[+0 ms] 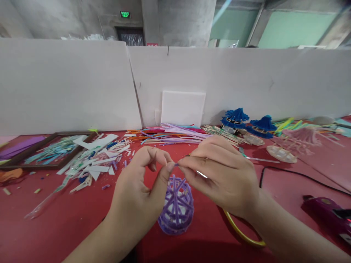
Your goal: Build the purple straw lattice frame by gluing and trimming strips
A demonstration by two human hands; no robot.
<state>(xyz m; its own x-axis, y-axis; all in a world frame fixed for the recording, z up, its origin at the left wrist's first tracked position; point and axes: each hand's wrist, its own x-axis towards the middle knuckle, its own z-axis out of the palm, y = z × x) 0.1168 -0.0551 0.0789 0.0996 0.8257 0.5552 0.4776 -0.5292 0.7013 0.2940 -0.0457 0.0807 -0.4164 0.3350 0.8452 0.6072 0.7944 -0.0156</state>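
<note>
My left hand (142,186) pinches one end of a short purple piece of pipe cleaner (176,164) between thumb and forefinger. The fingertips of my right hand (222,173) close on its other end. Metal glints between the right hand's fingers, and a yellow loop (244,233) like a scissors handle shows below that hand; most of this tool is hidden. Below my fingertips, a round purple openwork piece (176,208), made of crossing pipe-cleaner strips over something pale, sits on the red table.
Behind my hands lies a bundle of pipe cleaners (175,133). Scraps (101,157) and a dark frame (55,166) are at left. Blue roofed models (234,118) stand back right, near a pink model (304,138). A magenta tool (326,215) and black cord (298,174) lie right.
</note>
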